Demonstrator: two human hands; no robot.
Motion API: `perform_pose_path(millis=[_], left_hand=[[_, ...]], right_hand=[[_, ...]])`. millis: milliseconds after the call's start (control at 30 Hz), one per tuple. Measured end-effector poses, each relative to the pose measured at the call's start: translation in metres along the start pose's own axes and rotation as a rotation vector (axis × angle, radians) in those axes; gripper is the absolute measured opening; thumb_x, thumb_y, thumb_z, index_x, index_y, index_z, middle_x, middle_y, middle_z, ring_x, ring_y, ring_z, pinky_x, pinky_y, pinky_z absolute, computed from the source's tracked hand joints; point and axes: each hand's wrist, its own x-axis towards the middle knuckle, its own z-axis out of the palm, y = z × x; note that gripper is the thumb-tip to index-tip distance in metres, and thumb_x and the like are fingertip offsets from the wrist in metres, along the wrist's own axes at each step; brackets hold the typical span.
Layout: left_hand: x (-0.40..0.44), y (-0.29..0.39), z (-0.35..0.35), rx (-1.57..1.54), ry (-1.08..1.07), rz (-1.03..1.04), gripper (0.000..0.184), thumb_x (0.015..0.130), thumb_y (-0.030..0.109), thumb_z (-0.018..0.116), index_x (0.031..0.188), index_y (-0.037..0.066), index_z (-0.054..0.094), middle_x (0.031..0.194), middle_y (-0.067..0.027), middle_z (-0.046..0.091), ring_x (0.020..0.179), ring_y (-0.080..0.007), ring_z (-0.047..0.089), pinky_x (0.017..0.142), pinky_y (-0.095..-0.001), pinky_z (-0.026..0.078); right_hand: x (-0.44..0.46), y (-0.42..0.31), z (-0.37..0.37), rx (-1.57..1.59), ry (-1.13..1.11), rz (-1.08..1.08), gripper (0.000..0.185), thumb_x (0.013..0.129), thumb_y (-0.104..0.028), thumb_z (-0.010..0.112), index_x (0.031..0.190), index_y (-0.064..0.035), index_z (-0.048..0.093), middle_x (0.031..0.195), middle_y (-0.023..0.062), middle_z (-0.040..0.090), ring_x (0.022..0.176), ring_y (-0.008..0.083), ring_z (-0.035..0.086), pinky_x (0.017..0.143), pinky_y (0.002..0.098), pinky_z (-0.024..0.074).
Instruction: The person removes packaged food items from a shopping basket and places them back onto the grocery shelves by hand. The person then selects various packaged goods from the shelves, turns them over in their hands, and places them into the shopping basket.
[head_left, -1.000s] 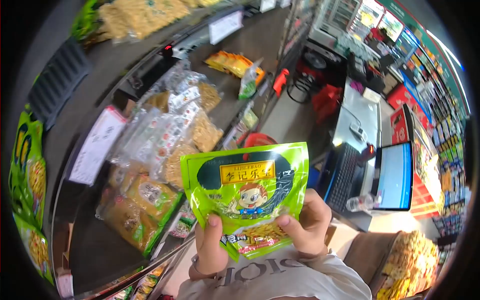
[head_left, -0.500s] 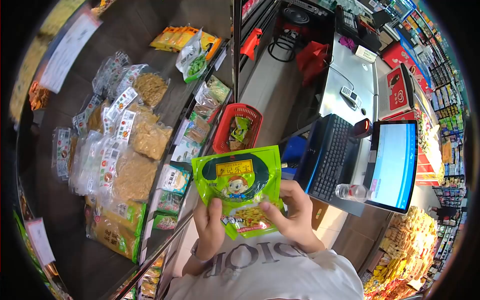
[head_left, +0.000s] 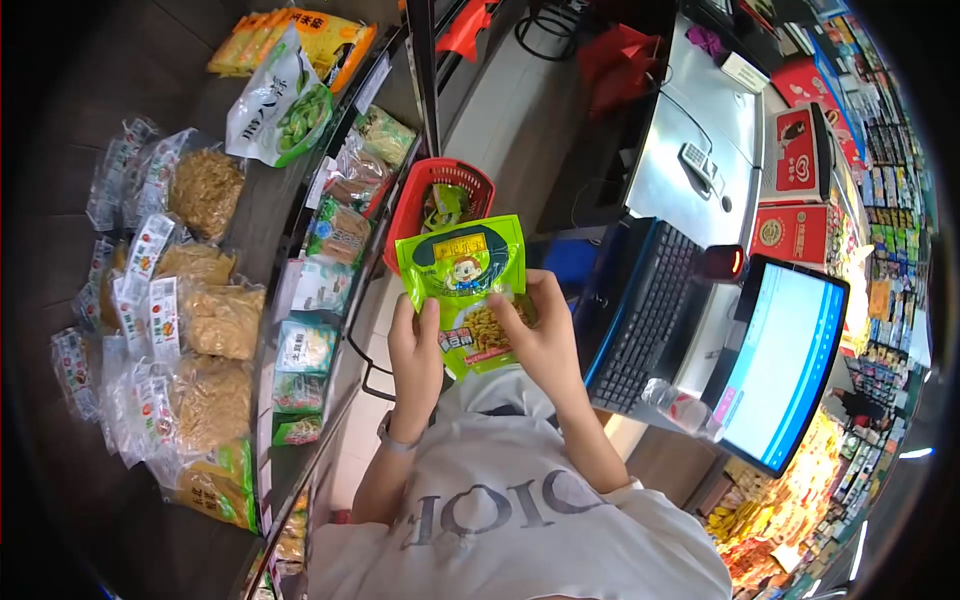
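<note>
A bright green snack packet (head_left: 463,268) with a dark panel, a cartoon figure and a picture of the food is held upright before my chest. My left hand (head_left: 415,345) grips its left edge, thumb on the front. On the opposite side, my right hand (head_left: 543,340) pinches the lower right part, its thumb also on the front. The fingers behind the packet are hidden. Just beyond the packet stands a red plastic basket (head_left: 483,185) with a green packet (head_left: 445,205) inside.
To the left, a dark shelf (head_left: 215,510) carries clear bags of dried food (head_left: 222,320), a white-and-green bag (head_left: 280,105) and yellow packets (head_left: 325,45). On the right are a counter (head_left: 690,130), keyboard (head_left: 650,315), monitor (head_left: 785,360), plastic bottle (head_left: 680,408) and red boxes (head_left: 795,235).
The view has shifted, showing more of my arms and shirt. Both hands and the green packet now appear farther from the camera and higher in the picture. My grip stays on the packet.
</note>
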Motion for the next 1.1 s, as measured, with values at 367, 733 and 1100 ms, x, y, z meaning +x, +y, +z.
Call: perform_pose_path(millis=[367, 733, 1100], left_hand=[[0.093, -0.077, 0.009, 0.289, 0.077, -0.078, 0.027, 0.103, 0.016, 0.052, 0.124, -0.001, 0.055, 0.102, -0.0156, 0.065, 0.089, -0.0229, 0.065, 0.079, -0.0335, 0.051], [0.109, 0.011, -0.043, 0.323, 0.399, 0.418, 0.027, 0.104, 0.01, 0.048, 0.129, 0.001, 0.049, 0.125, -0.0121, 0.051, 0.104, -0.0193, 0.057, 0.089, -0.0343, 0.05], [0.216, 0.037, -0.09, 0.185, 0.411, 0.394, 0.052, 0.091, 0.009, 0.07, 0.136, -0.003, 0.046, 0.131, -0.0176, 0.056, 0.121, -0.0278, 0.055, 0.105, -0.0385, 0.042]], right_hand=[[0.085, 0.11, 0.041, -0.051, 0.125, 0.152, 0.039, 0.087, -0.016, 0.074, 0.114, 0.0035, 0.054, 0.107, 0.0197, 0.064, 0.1, 0.0262, 0.063, 0.086, 0.0371, 0.0497], [0.134, 0.04, 0.072, 0.134, 0.172, -0.061, 0.032, 0.084, 0.001, 0.066, 0.115, -0.0034, 0.056, 0.114, 0.0122, 0.057, 0.101, 0.0241, 0.058, 0.091, 0.0361, 0.0476], [0.256, -0.064, 0.186, -0.266, -0.484, -0.674, 0.099, 0.067, -0.006, 0.085, 0.15, 0.0009, 0.032, 0.143, 0.0252, 0.044, 0.134, 0.0397, 0.043, 0.113, 0.0408, 0.0351]])
